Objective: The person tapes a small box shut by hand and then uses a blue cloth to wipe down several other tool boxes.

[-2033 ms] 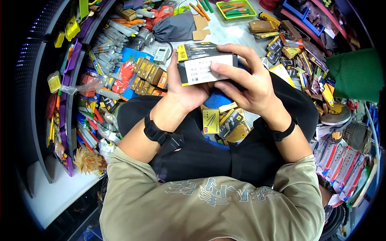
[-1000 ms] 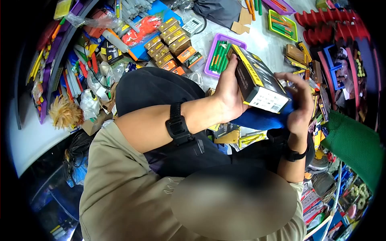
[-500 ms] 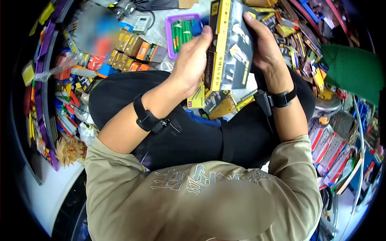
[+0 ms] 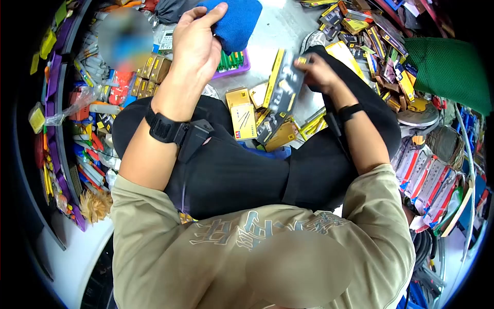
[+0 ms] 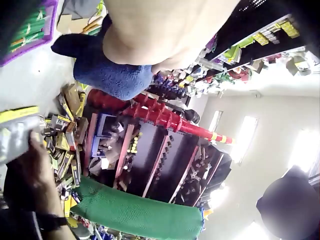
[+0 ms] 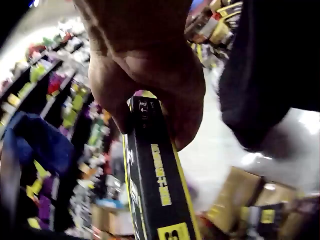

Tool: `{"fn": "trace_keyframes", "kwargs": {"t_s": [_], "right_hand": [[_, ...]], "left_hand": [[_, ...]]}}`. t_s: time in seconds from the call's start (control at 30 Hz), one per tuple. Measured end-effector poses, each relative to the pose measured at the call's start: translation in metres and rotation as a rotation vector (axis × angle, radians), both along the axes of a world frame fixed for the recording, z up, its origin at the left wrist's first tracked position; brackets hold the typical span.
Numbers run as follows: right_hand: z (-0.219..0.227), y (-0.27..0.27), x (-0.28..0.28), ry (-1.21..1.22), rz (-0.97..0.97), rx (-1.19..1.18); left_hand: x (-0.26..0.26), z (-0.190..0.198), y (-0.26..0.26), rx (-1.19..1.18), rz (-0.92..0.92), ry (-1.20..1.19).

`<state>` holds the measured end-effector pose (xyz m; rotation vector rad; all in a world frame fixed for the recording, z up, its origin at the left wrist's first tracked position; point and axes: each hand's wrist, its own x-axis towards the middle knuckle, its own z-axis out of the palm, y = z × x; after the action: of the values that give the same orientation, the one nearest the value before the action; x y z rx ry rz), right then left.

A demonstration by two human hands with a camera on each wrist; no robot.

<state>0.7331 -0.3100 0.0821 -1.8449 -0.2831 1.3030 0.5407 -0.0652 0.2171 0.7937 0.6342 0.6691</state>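
At the top of the head view, my left hand (image 4: 196, 46) grips a folded blue cloth (image 4: 237, 23), thumb over its near edge. The cloth (image 5: 112, 77) hangs below that hand in the left wrist view. My right hand (image 4: 318, 72) holds a flat black box with yellow edges (image 4: 286, 85) by one end, blurred, low between the knees. Seen from the right wrist, thumb and fingers pinch the box (image 6: 161, 170) across its narrow side, where yellow lettering shows. Beneath it lie a yellow-and-tan box (image 4: 242, 117) and several other small boxes.
A purple basket of green-wrapped sticks (image 4: 246, 66) stands beyond the left knee. Brown cartons (image 4: 154, 69) are stacked at the left. A heap of black and yellow boxes (image 4: 383, 49) fills the right, next to a rolled green mesh (image 4: 447, 77). A purple-edged rack (image 4: 57, 108) stands far left.
Both hands were on the box with the blue cloth behind it. The left hand has left the box and moved up with the cloth; the right has lowered the box toward the pile.
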Motion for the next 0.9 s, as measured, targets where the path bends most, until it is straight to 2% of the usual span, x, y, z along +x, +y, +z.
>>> {"fn": "trace_keyframes", "kwargs": {"t_s": [0.03, 0.1, 0.17, 0.23, 0.3, 0.37, 0.43, 0.5, 0.57, 0.6, 0.63, 0.67, 0.7, 0.77, 0.83, 0.9], "right_hand": [[-0.036, -0.012, -0.001, -0.056, 0.084, -0.133], [-0.063, -0.030, -0.036, 0.016, 0.126, -0.248], [-0.131, -0.060, -0.069, 0.169, 0.056, -0.262], [-0.144, -0.062, -0.082, -0.430, 0.805, -0.413], [-0.137, -0.054, -0.086, -0.514, 1.099, -0.516], [-0.122, -0.047, -0.074, -0.155, 0.892, -0.325], [-0.128, -0.029, -0.056, -0.254, 1.049, -0.387], [-0.076, -0.005, -0.030, -0.369, 0.948, -0.380], [-0.011, 0.017, 0.016, -0.456, 0.823, -0.210], [0.039, 0.021, 0.039, -0.542, 0.723, -0.173], [0.053, 0.015, 0.073, -0.683, 0.590, -0.028], [0.135, 0.004, 0.091, -0.658, 0.473, -0.082], [0.163, -0.014, 0.119, -0.586, 0.309, -0.029], [0.190, -0.060, 0.186, -0.775, 0.120, -0.047], [0.198, -0.120, 0.251, -0.818, 0.013, -0.139], [0.197, -0.177, 0.281, -0.914, -0.165, -0.352]], "left_hand": [[0.001, 0.009, -0.008, -0.011, -0.015, 0.021], [0.005, 0.013, -0.020, -0.043, -0.032, 0.029], [0.008, 0.013, -0.025, -0.078, -0.048, 0.036], [0.010, 0.013, -0.021, -0.154, -0.267, -0.051], [0.013, 0.021, -0.028, -0.101, -0.371, 0.007], [0.014, 0.016, -0.024, -0.156, -0.460, -0.017], [0.017, 0.026, -0.032, -0.161, -0.427, 0.027], [0.014, 0.020, -0.031, -0.100, -0.396, 0.019], [0.012, 0.025, -0.034, -0.139, -0.375, 0.035], [0.011, 0.027, -0.036, -0.119, -0.390, 0.051], [0.010, 0.028, -0.038, -0.099, -0.406, 0.068], [0.008, 0.027, -0.039, -0.099, -0.438, 0.058], [0.006, 0.027, -0.040, -0.110, -0.474, 0.040], [0.005, 0.027, -0.044, -0.089, -0.493, -0.041], [0.005, 0.029, -0.047, -0.092, -0.495, -0.059], [0.005, 0.027, -0.049, -0.094, -0.488, -0.076]]}}
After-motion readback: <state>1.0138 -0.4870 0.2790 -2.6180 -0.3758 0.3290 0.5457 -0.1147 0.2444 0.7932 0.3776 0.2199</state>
